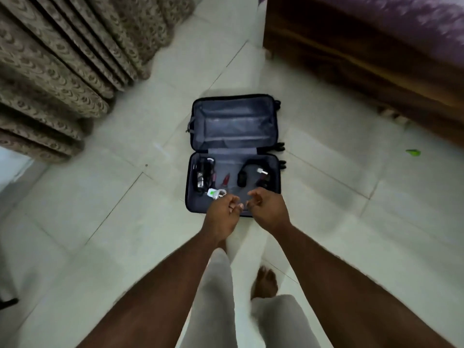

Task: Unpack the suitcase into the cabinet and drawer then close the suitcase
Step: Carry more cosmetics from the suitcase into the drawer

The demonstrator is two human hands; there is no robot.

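I see a pale tiled floor [113,197] w/ thin dark grout lines, light dim & soft. Patterned brown curtains [62,59] hang in folds top left, reaching the floor. Dark wooden bed frame [351,71] top right, purple bedding [414,21] on it. Small green scrap [413,152] on tiles at right.

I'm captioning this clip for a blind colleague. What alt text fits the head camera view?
An open suitcase lies flat on a pale tiled floor, its far half bare and its near half holding headphones, cables and a white charger. A standing person's left hand and right hand reach toward it, holding nothing.
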